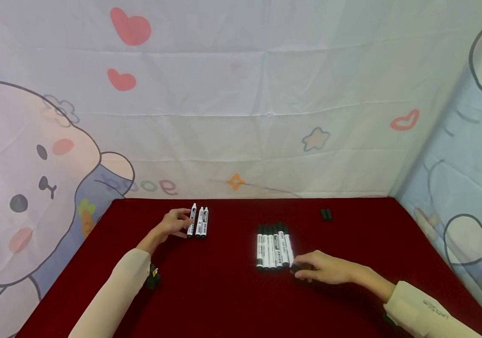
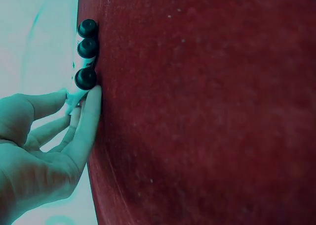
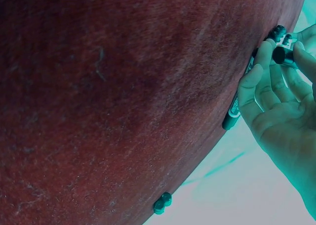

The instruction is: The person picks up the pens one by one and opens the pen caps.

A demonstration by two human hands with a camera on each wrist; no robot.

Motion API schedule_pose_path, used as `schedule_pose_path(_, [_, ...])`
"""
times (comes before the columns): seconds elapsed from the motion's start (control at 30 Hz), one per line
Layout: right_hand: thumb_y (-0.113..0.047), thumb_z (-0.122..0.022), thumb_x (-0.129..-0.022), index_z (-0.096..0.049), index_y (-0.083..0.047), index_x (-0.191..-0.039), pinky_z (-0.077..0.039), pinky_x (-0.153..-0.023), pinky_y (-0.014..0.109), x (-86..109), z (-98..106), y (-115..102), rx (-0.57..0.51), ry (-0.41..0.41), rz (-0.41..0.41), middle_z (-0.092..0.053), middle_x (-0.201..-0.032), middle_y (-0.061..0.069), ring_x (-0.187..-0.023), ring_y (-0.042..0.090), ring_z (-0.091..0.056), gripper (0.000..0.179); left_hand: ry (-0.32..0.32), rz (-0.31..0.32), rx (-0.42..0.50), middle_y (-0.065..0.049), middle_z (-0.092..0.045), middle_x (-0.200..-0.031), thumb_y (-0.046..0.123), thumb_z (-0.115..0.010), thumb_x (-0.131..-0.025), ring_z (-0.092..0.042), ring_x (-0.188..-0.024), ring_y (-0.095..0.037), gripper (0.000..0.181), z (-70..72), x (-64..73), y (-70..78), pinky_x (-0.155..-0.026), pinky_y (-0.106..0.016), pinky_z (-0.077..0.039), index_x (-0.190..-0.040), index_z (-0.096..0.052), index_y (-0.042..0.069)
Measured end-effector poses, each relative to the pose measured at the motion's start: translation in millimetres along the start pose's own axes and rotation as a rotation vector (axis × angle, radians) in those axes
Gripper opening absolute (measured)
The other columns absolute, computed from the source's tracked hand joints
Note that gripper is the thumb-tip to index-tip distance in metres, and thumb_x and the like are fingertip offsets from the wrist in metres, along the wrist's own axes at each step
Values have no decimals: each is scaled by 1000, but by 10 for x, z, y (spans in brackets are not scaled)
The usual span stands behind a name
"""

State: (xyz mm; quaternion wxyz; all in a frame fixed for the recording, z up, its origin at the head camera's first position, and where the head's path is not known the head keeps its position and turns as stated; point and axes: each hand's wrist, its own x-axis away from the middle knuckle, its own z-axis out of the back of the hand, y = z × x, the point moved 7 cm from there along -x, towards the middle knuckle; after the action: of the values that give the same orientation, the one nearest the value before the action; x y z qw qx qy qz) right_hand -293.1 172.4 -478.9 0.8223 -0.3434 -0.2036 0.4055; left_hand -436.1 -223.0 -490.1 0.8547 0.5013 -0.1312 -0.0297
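At the left, my left hand (image 1: 174, 223) pinches the leftmost of three white markers (image 1: 201, 222), which stand out without caps, their tips pointing away from me. In the left wrist view, thumb and fingers lie on either side of that marker (image 2: 86, 78), below its black end. My right hand (image 1: 327, 268) is beside the near end of a row of white markers (image 1: 274, 251) with black caps. Between its thumb and fingers in the right wrist view is a short black cylinder, seemingly a marker cap (image 3: 284, 56); the fingers partly hide it.
Two black caps (image 1: 326, 214) lie together at the back right of the dark red tablecloth (image 1: 224, 300). A printed cloth (image 1: 266, 94) hangs behind the table and continues along the sides.
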Motion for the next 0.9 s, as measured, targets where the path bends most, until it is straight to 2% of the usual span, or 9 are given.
schedule_pose_path(0.13, [-24,-55,-107,-63,-2,-123,-59,-75,23,0,2,3,-2,3,-9,-70,-103,4,-86,5,-66,29,18,23,-42,-35,-55,-132,9,-58,-103,-67,-96,-28,50,-15,-39,-13,-77,-42,-64,-147,-43,-10])
schedule_pose_path(0.4, [-24,-55,-106,-63,-2,-124,-59,-76,23,15,12,-2,4,9,-13,-70,-104,4,-86,5,-66,29,66,27,-103,-33,-61,-125,9,-60,-101,-69,-89,-25,46,-20,-48,45,-74,-41,-65,-141,-50,-12])
schedule_pose_path(0.9, [-25,-55,-106,-64,-3,-121,-59,-74,23,24,32,3,1,21,-27,-70,-102,4,-84,5,-66,27,43,29,-114,-36,-58,-128,8,-57,-104,-68,-85,-25,47,-69,-57,24,-70,-36,-65,-142,-45,-16])
